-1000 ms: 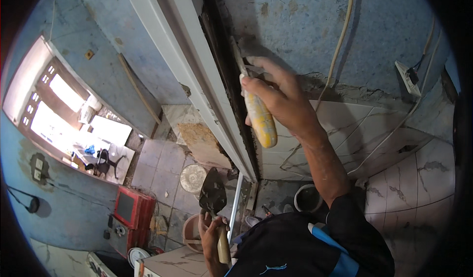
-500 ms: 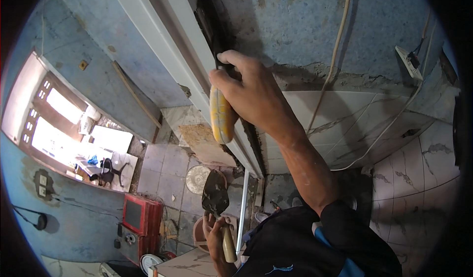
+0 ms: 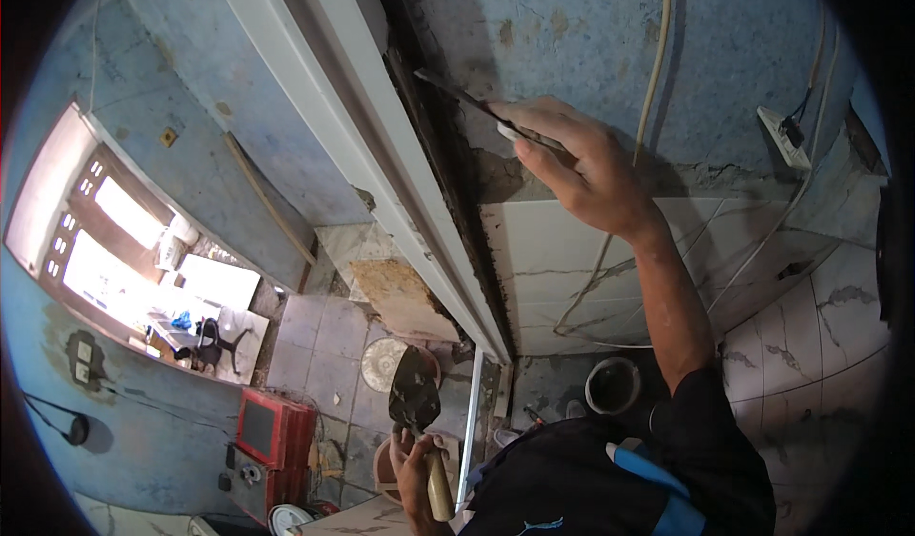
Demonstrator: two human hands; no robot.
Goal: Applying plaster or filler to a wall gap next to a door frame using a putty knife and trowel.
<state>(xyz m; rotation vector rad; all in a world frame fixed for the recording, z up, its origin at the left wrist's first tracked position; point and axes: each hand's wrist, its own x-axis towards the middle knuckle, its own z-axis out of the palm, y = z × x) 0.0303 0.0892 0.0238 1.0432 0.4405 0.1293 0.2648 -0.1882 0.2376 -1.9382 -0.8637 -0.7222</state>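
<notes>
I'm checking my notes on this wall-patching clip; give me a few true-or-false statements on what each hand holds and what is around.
1. The right hand holds a thin flat blade up against the gap beside the white frame. True.
2. The left hand is empty. False: it grips a wooden-handled trowel, its blade pointing up.
3. A red box-like machine stands on the floor below. True.
4. The wall above the tiles is painted green. False: it is blue.
5. A dark round bucket sits near the tiled wall. True.
</notes>
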